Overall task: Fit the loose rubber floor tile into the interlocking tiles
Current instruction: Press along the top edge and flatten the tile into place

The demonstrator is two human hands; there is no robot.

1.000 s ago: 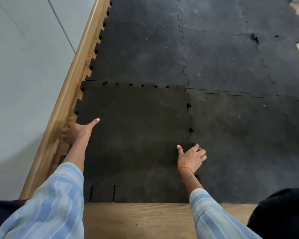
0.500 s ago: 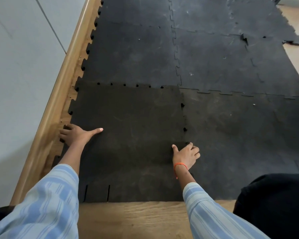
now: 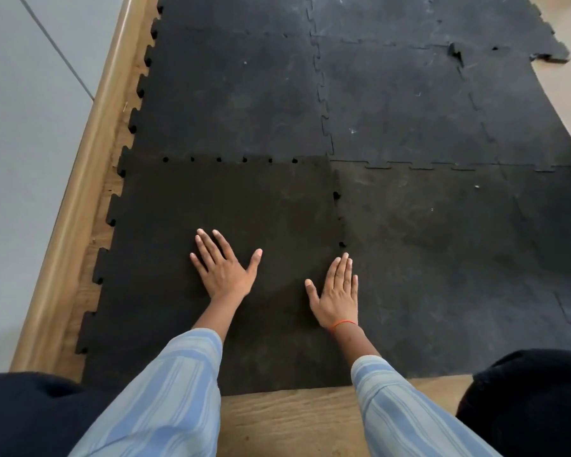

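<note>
The loose black rubber tile (image 3: 231, 199) lies at the near left of the mat, its toothed edges against the neighbouring interlocking tiles (image 3: 409, 110). Small gaps show as dark holes along its far seam and its right seam. My left hand (image 3: 223, 267) lies flat, palm down, fingers spread, on the middle of this tile. My right hand (image 3: 337, 291) lies flat too, fingers together, near the tile's right seam, an orange thread round the wrist. Neither hand holds anything.
A wooden skirting board (image 3: 89, 150) and grey wall (image 3: 20, 127) run along the left. Bare wooden floor (image 3: 287, 420) lies below the tile's near edge. A tile corner at the far right (image 3: 455, 52) is lifted. My dark-clothed knees sit at both lower corners.
My left hand has left the tile's left edge and now lies flat at its middle. My right hand has opened from curled fingers to a flat palm. The camera has moved closer.
</note>
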